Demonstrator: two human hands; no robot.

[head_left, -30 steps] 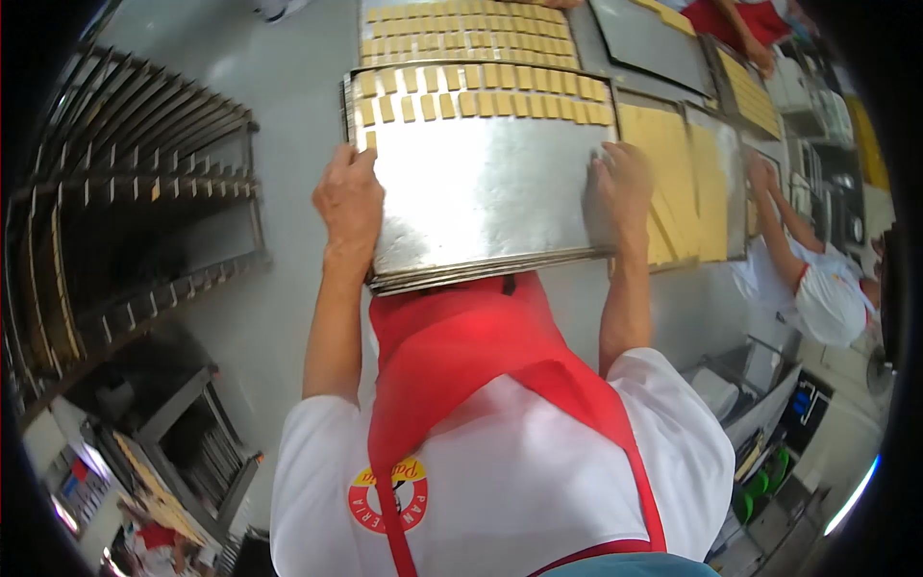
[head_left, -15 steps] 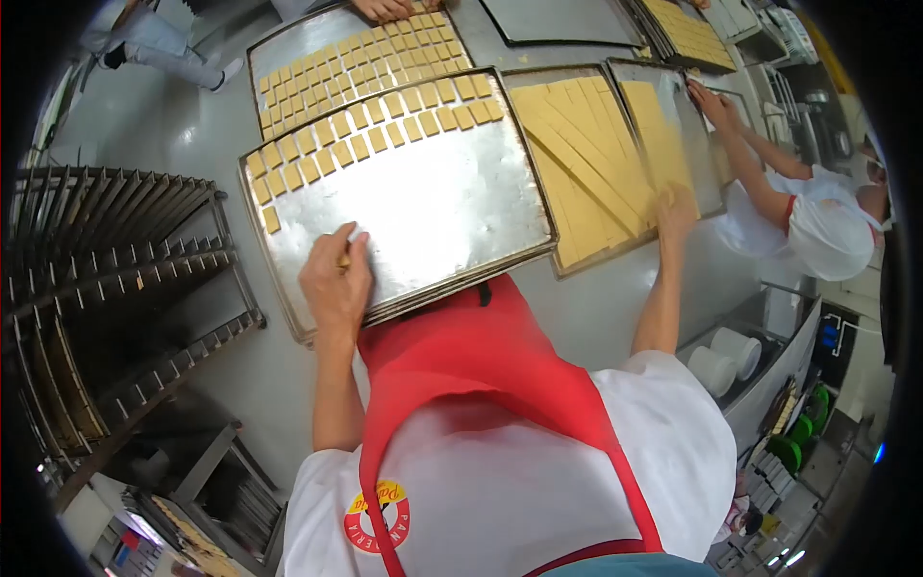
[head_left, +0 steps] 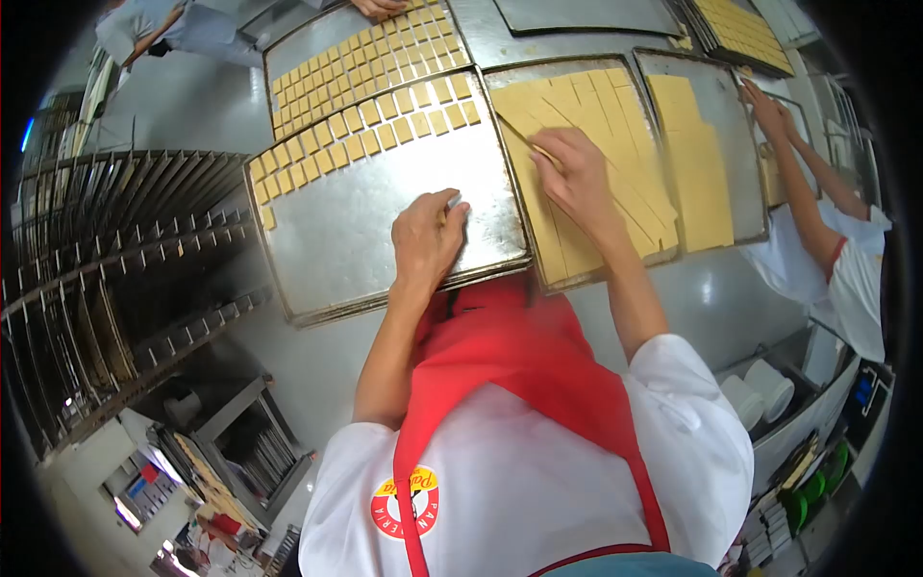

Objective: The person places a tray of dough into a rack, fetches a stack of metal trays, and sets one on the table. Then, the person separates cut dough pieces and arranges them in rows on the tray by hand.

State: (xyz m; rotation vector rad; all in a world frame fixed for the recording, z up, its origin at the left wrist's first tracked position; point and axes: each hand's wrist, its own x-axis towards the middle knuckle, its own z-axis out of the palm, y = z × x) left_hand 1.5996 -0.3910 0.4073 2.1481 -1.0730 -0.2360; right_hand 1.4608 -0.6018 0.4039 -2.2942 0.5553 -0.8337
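My left hand (head_left: 428, 240) is over the bare lower part of a metal tray (head_left: 356, 245), fingers curled around a small piece of yellow dough (head_left: 443, 217) that is mostly hidden. Along that tray's far side lie two rows of cut dough rectangles (head_left: 370, 142), plus a single one at the left end. My right hand (head_left: 577, 178) pinches at a dough strip near the upper left of a cut dough sheet (head_left: 601, 115) on the neighbouring tray. A dark gap shows in the sheet beside the fingertips.
Beyond stands another tray of dough pieces (head_left: 365, 72), with a person's hand (head_left: 378, 8) at its edge. On the right, a co-worker's hands (head_left: 766, 108) are near a tray with more sheet dough (head_left: 707, 183). A tray rack (head_left: 125, 250) stands at left.
My right hand has moved left from the far-right edge of the sheet to its upper left part. My left hand has shifted right across the tray. The view has turned slightly.
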